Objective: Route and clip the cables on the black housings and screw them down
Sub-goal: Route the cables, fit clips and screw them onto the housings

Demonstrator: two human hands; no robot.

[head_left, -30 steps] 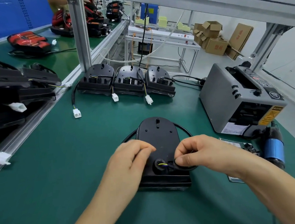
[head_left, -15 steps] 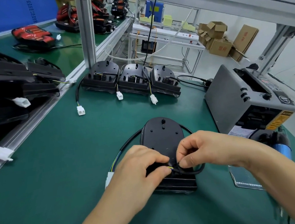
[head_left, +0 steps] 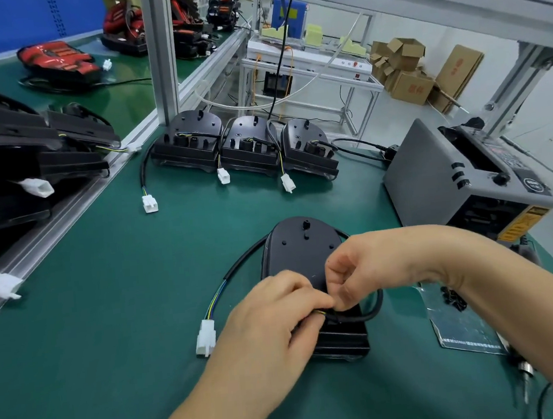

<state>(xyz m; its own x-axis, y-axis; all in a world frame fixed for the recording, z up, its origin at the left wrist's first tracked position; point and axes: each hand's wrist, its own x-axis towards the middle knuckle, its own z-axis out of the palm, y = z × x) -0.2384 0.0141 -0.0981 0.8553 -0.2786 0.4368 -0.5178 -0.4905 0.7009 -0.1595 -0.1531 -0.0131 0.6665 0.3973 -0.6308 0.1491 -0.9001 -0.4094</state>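
The rounded black plastic housing point(head_left: 300, 250) lies flat on the green mat point(head_left: 108, 291), long side pointing away from the person; left hand point(head_left: 271, 320) and right hand point(head_left: 370, 268) meet at its near end, both pinching the thin black cable point(head_left: 375, 307); its loop bulges rightward, nearest the right hand.

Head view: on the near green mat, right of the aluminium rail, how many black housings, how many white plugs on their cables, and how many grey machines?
Black rounded plastic housings: 4
White plastic cable plugs: 4
Grey box-shaped machine: 1
Total: 9
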